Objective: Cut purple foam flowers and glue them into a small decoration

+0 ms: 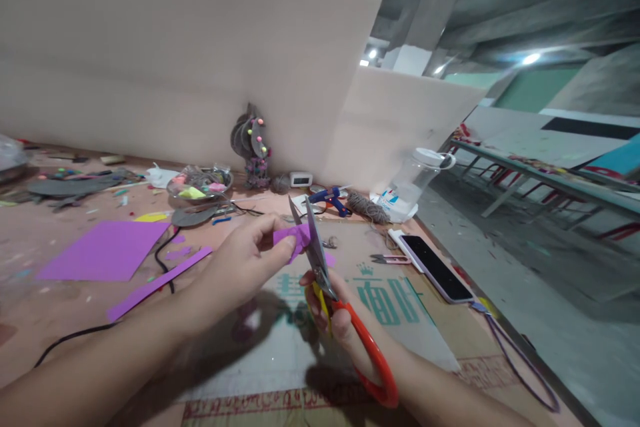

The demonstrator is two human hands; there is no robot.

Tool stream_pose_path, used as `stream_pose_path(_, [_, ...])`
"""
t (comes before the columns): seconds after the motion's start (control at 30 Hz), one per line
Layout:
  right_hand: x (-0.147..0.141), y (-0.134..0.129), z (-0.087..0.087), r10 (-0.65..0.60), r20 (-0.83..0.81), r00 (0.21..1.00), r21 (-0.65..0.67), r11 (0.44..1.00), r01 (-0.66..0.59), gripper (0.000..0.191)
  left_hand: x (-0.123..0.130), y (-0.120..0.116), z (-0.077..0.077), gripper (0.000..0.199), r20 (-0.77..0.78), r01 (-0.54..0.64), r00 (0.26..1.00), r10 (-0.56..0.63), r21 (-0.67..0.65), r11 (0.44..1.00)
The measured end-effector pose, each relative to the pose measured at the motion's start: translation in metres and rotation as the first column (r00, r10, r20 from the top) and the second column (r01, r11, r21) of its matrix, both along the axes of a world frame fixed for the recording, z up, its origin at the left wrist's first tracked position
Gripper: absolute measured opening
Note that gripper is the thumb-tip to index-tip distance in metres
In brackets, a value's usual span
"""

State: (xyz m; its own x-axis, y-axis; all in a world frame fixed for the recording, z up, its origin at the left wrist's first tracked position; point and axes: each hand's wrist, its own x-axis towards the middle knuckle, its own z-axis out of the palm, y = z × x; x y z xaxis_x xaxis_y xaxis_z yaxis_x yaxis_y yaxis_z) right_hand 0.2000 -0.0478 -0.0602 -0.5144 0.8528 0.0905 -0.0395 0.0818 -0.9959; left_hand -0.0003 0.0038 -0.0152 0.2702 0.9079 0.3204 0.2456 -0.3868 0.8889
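My left hand (250, 257) pinches a small purple piece (295, 237) between thumb and fingers, above the middle of the table. My right hand (335, 320) is wrapped round the handles of large scissors (367, 353), one handle red and the other yellow. The scissor blades point up and away, slightly apart, with the right edge of the purple piece at them. Left of my left hand lie a purple sheet (103, 250) and a long purple strip (159, 285).
Behind the hands stand a bowl of scraps (200, 185), a grey decorated figure (255, 147), a blue glue gun (331, 200), grey yarn (367, 207) and a clear bottle (410, 180). At the right lie small snips (391, 259) and a phone (436, 268). A black cord crosses the left side.
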Motion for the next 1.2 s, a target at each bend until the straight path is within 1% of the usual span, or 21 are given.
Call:
stream_pose_path(0.1, [-0.0001, -0.0006, 0.0002, -0.014, 0.01, 1.0, -0.002, 1.0, 0.014, 0.066, 0.0028, -0.0021, -0.0042, 0.023, 0.001, 0.022, 1.0, -0.022, -0.025, 0.999])
stream_pose_path(0.2, [0.0006, -0.0005, -0.001, -0.017, 0.019, 1.0, 0.004, 1.0, 0.017, 0.066, 0.0044, -0.0021, -0.0062, 0.025, 0.013, 0.019, 1.0, -0.019, -0.027, 0.999])
stream_pose_path(0.43, [0.0018, 0.0004, -0.0027, -0.031, -0.013, 0.999, 0.022, 0.999, 0.031, 0.061, 0.0027, -0.0012, -0.0045, 0.022, -0.007, 0.031, 0.999, -0.031, -0.015, 0.999])
stream_pose_path(0.8, [0.002, -0.0001, -0.0027, -0.044, -0.005, 0.999, 0.026, 0.999, 0.045, 0.064, 0.0011, 0.0, -0.0041, 0.023, 0.009, 0.05, 0.999, -0.05, -0.045, 0.998])
stream_pose_path(1.0, [0.0039, 0.002, -0.0045, -0.017, -0.001, 1.0, 0.044, 0.999, 0.017, 0.063, -0.002, 0.0031, 0.0008, 0.022, -0.02, 0.034, 0.999, -0.036, -0.064, 0.997])
stream_pose_path(1.1, [0.0047, 0.0024, -0.0033, -0.007, 0.022, 1.0, 0.037, 0.999, 0.007, 0.063, -0.0023, 0.0041, 0.0025, 0.024, 0.003, 0.038, 0.999, -0.038, -0.062, 0.997])
stream_pose_path(1.2, [0.0045, 0.0025, -0.0003, 0.018, 0.009, 1.0, 0.045, 0.999, -0.019, 0.063, -0.0018, 0.0033, 0.0024, 0.025, 0.031, 0.036, 0.999, -0.035, -0.056, 0.998])
